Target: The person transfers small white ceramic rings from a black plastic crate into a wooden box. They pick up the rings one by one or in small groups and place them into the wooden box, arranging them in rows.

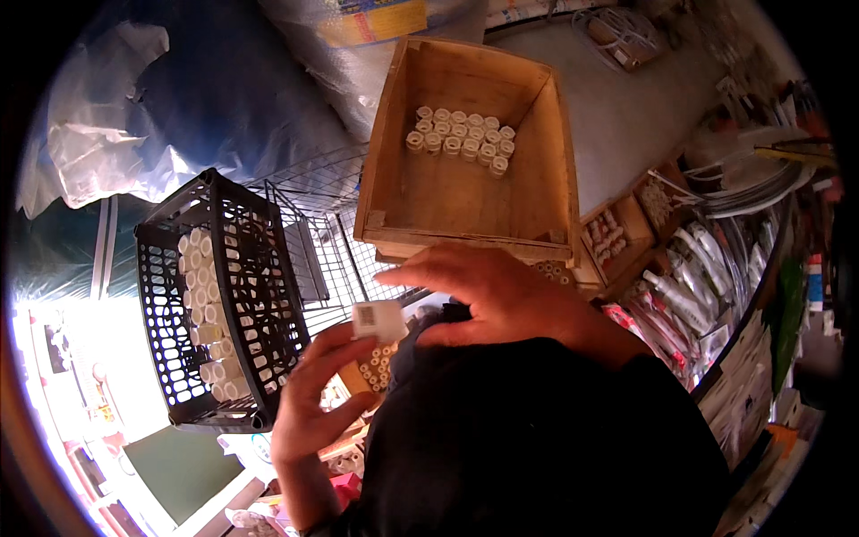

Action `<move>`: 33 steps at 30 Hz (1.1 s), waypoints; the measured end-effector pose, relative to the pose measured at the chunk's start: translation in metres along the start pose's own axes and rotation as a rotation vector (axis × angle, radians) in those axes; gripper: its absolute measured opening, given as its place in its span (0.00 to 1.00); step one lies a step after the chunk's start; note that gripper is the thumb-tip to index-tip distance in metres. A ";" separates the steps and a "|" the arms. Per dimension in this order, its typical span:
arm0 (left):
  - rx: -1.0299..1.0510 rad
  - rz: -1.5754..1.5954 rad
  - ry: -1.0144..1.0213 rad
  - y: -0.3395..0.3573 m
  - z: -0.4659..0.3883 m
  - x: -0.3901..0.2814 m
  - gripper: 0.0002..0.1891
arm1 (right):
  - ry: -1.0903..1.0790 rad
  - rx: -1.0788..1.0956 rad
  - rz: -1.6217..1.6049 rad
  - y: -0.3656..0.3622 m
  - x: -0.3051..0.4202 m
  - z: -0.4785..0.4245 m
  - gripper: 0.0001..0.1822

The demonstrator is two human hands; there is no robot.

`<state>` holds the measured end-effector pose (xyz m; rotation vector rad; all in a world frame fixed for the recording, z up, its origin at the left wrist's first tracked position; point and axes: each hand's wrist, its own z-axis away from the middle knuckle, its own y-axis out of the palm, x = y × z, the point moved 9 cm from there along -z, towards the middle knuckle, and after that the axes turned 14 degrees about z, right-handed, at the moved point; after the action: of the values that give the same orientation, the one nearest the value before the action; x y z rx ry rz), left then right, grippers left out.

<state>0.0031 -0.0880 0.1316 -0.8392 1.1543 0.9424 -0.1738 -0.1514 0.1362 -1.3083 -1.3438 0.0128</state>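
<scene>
A white plastic pipe fitting (380, 321) with a printed label sits at the fingertips of my left hand (315, 396), which holds it in front of my body. My right hand (493, 295) is just right of the fitting, its thumb and fingers spread with nothing between them. Beyond that hand stands a wooden box (463, 231), where white plastic fittings (463, 137) are set upright in close rows. To the left, a black perforated plastic crate (231, 302) contains many more white fittings (201, 282), stacked together.
A wire basket (342, 235) lies between crate and wooden box. Wooden compartments (607, 241) with small parts are to the right, beside bagged goods (684, 302) and coiled tubing (758, 194). Plastic-wrapped bundles (221, 87) rise at the upper left. Below my hands is another tray of small fittings (376, 369).
</scene>
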 end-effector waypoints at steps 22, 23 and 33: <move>0.123 -0.218 0.295 0.076 -0.074 -0.012 0.29 | 0.306 -0.013 -0.031 -0.019 -0.072 0.038 0.30; 0.099 -0.221 0.317 0.074 -0.073 -0.014 0.29 | 0.281 -0.067 0.044 -0.028 -0.079 0.038 0.30; -0.019 -0.221 0.288 0.058 -0.061 0.005 0.25 | 0.593 0.075 0.174 -0.031 -0.252 0.028 0.25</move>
<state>-0.0714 -0.1209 0.1107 -1.1195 1.2679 0.6646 -0.2962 -0.3097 -0.0220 -1.2329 -0.7181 -0.1893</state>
